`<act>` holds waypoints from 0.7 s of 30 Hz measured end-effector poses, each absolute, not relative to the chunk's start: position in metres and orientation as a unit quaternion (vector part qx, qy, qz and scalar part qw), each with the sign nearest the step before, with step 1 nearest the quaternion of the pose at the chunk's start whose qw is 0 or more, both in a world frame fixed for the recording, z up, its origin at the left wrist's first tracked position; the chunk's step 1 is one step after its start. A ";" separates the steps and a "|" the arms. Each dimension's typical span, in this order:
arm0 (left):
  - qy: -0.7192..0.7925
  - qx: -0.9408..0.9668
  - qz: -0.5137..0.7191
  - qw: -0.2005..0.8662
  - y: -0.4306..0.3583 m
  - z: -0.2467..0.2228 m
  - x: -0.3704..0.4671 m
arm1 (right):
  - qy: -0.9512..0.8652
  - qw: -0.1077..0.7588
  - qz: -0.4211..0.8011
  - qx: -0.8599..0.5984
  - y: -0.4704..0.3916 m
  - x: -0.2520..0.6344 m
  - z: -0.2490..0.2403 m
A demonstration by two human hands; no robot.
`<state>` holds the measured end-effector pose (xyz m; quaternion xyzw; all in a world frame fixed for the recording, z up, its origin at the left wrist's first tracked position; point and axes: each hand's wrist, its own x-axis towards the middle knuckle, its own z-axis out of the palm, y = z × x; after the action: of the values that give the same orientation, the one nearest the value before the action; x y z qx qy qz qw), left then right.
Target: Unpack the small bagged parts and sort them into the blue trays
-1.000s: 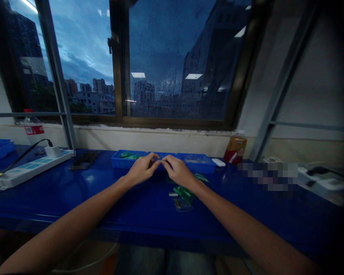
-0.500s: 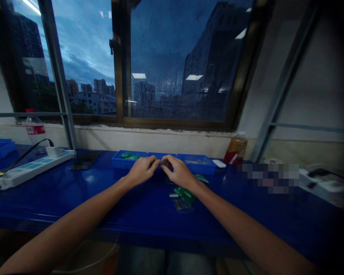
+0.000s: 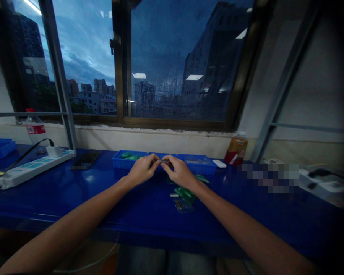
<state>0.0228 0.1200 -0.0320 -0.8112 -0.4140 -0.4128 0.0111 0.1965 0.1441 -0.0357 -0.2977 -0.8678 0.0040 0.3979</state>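
My left hand (image 3: 143, 169) and my right hand (image 3: 176, 170) meet fingertip to fingertip above the blue table, in front of the row of blue bins. Both are closed in a pinch around a small thin piece (image 3: 163, 162) between them, too small and dark to name. Under my right wrist lie green packets (image 3: 185, 194), partly hidden by the forearm. Beside them are a small silvery cylinder (image 3: 174, 195) and a clear plastic bag (image 3: 184, 206) with small brass-coloured parts in it.
Behind my hands stand a blue bin with green packets (image 3: 126, 162) and another with clear bags (image 3: 202, 167). A white power strip (image 3: 34, 168) and a red-capped bottle (image 3: 35, 128) are at left. A drink bottle (image 3: 236, 149) stands at right, near a white flat object (image 3: 219, 164).
My fingertips have shifted slightly around the small piece, and more of it shows between them. The things on the table have not moved.
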 end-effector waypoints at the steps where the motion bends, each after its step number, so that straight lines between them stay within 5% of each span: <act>1: -0.420 -0.810 -0.409 0.011 0.120 -0.032 0.023 | -0.867 0.398 0.003 -0.299 0.143 0.197 -0.036; 11: -0.378 -0.876 -0.291 -0.062 0.115 -0.038 0.030 | -0.836 0.424 -0.055 -0.345 0.165 0.213 -0.033; 21: -0.263 -0.947 -0.185 -0.027 0.097 -0.036 0.043 | -0.813 0.374 -0.092 -0.437 0.186 0.225 -0.041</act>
<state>0.0432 0.0965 -0.0362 -0.9465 -0.2629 -0.1852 -0.0267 0.2254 0.1858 -0.0410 -0.4367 -0.8131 -0.0916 0.3739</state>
